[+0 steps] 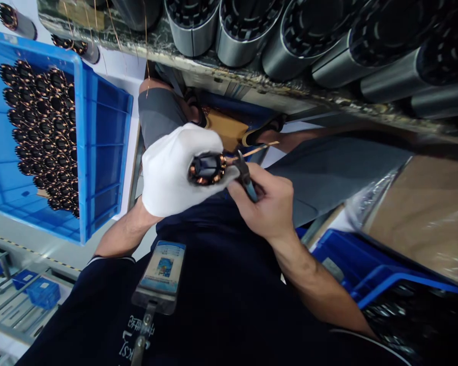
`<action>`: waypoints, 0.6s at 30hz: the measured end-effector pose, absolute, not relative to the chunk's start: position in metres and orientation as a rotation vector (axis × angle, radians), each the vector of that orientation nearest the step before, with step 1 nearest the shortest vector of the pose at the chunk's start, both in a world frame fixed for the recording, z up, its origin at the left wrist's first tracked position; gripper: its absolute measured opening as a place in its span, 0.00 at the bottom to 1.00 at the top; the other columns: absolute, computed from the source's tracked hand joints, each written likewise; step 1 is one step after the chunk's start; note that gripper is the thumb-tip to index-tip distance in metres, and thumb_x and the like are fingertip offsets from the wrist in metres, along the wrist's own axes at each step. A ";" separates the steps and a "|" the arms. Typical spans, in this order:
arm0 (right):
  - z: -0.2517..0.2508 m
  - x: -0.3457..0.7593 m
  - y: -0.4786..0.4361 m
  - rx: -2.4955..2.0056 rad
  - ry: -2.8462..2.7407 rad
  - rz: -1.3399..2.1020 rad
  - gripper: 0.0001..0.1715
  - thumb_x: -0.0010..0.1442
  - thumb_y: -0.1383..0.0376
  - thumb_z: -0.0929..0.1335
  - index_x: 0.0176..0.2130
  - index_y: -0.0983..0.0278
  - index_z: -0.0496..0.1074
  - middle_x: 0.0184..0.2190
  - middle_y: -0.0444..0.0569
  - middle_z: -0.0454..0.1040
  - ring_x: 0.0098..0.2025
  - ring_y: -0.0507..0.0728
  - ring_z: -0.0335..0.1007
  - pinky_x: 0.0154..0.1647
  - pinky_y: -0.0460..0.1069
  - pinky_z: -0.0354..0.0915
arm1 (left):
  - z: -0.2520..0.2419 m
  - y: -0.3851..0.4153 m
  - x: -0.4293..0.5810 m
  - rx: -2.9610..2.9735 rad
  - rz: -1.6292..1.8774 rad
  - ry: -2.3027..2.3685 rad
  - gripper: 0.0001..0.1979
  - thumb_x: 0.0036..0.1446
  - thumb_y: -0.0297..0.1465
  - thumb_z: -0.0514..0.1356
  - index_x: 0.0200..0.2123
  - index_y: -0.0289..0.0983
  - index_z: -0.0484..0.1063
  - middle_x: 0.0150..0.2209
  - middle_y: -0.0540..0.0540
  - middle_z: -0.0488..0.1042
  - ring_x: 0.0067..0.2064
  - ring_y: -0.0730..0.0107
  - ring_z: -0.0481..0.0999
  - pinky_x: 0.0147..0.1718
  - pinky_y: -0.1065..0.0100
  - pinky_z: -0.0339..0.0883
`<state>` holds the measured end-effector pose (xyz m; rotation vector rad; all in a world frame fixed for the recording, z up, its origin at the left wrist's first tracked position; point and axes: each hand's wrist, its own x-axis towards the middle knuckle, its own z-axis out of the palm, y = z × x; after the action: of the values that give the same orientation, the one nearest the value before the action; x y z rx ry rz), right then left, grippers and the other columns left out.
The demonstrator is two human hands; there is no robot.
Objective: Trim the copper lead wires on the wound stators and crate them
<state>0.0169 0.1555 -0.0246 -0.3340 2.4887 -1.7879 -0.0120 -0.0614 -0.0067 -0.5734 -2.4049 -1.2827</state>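
Observation:
My left hand (pixel 175 175), in a white glove, is closed around a motor stator (pixel 208 169). Its open end, with a dark slotted ring and copper windings, points up at me. Bare, my right hand (pixel 267 201) grips a pair of cutting pliers (pixel 246 178) with blue on the handle. The dark jaws are at the stator's right side, by the gloved fingertips. A thin strand of copper wire (pixel 261 148) sticks out to the upper right past the jaws. Whether the jaws are closed on the wire, I cannot tell.
On the left, a blue crate (pixel 82 152) holds rows of wound stators (pixel 41 132). Several larger metal cylinders (pixel 193 38) line the worn bench edge (pixel 229 71) ahead, where loose copper wires hang. To the right are a plastic-wrapped cardboard box (pixel 423 213) and a blue bin (pixel 351 259).

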 end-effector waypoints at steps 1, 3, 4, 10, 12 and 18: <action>-0.032 0.013 0.155 -0.260 2.450 -1.803 0.14 0.75 0.62 0.75 0.56 0.58 0.88 0.47 0.47 0.91 0.43 0.59 0.89 0.47 0.53 0.85 | -0.011 -0.061 -0.011 -0.522 -1.212 -2.435 0.20 0.66 0.37 0.79 0.54 0.46 0.75 0.46 0.47 0.84 0.45 0.57 0.88 0.43 0.55 0.83; -0.047 0.005 0.156 -0.101 2.260 -1.872 0.14 0.75 0.57 0.77 0.56 0.58 0.88 0.41 0.45 0.88 0.33 0.54 0.82 0.37 0.50 0.80 | -0.020 -0.062 -0.010 -0.423 -1.158 -2.485 0.22 0.67 0.40 0.78 0.57 0.46 0.75 0.47 0.48 0.85 0.45 0.58 0.88 0.44 0.57 0.82; -0.053 0.003 0.156 -0.037 2.105 -1.918 0.16 0.74 0.54 0.77 0.56 0.57 0.88 0.37 0.44 0.86 0.29 0.53 0.77 0.32 0.48 0.76 | -0.026 -0.062 -0.009 -0.406 -1.194 -2.513 0.24 0.67 0.42 0.78 0.59 0.46 0.75 0.49 0.47 0.85 0.47 0.58 0.89 0.46 0.57 0.83; -0.055 0.000 0.162 0.055 1.286 -1.894 0.43 0.64 0.29 0.76 0.53 0.63 0.83 0.36 0.46 0.84 0.26 0.53 0.73 0.23 0.48 0.72 | -0.048 -0.057 -0.015 -0.932 -1.495 -2.457 0.37 0.53 0.57 0.83 0.60 0.50 0.79 0.49 0.44 0.87 0.45 0.45 0.88 0.47 0.39 0.83; -0.055 0.000 0.167 0.064 1.318 -1.911 0.42 0.60 0.33 0.81 0.54 0.61 0.81 0.35 0.43 0.82 0.27 0.52 0.72 0.25 0.48 0.73 | -0.042 -0.058 -0.015 -1.060 -1.517 -2.396 0.37 0.51 0.54 0.84 0.60 0.51 0.79 0.47 0.44 0.86 0.45 0.42 0.86 0.45 0.36 0.81; -0.054 0.008 0.191 0.057 1.911 -1.941 0.47 0.47 0.42 0.90 0.56 0.53 0.77 0.35 0.37 0.80 0.29 0.53 0.77 0.32 0.50 0.79 | -0.015 -0.077 0.003 -0.389 -1.937 -2.563 0.39 0.54 0.51 0.84 0.65 0.48 0.80 0.61 0.40 0.80 0.63 0.43 0.82 0.65 0.40 0.78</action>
<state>0.0084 0.1908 -0.0539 0.0565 1.9110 -1.9408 0.0026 -0.0767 -0.0146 -0.3886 -2.5627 -1.9373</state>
